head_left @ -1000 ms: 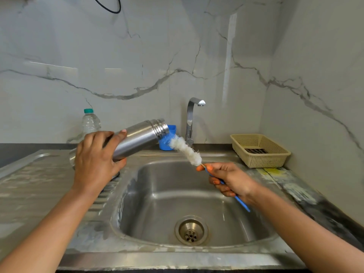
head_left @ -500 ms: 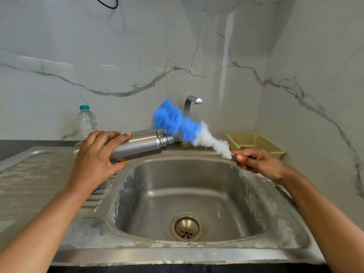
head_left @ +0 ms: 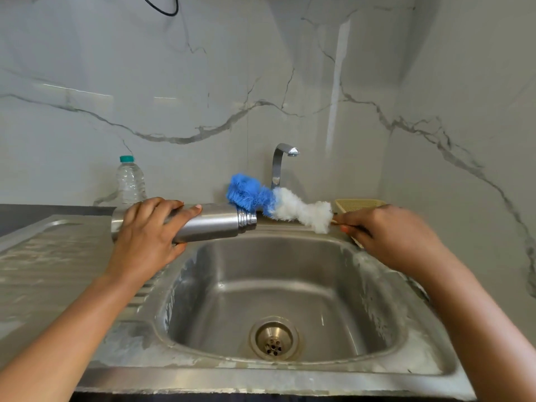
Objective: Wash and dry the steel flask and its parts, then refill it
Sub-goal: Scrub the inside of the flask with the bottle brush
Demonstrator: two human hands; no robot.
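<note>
Flask [head_left: 208, 224]: lies almost level over the back-left corner of the sink [head_left: 261, 380], with its open mouth facing right.
Left hand [head_left: 145, 236]: our fingers are wrapped round the flask's body, toward its base.
Right hand [head_left: 388, 233]: over the sink's right rim, pinching the brush [head_left: 278, 204] by its handle just behind the white bristles.
Brush: runs leftward along the sink's back rim. Its blue tip sits just behind and above the flask's mouth, not inside it.
Deciding relation: the two long axes nearly line up, but the tip overshoots the mouth. We judge it must draw back rightward, drop, then go in.
Working hand: the right drives the brush and the left only steadies.
Flask contents: hidden from us.
Sink contents: we see only the drain [head_left: 274, 339].
Bottle [head_left: 130, 181]: behind the sink's left side, capped; we cannot tell its fill.
Basket [head_left: 359, 203]: at the sink's back-right; its inside is hidden.
</note>
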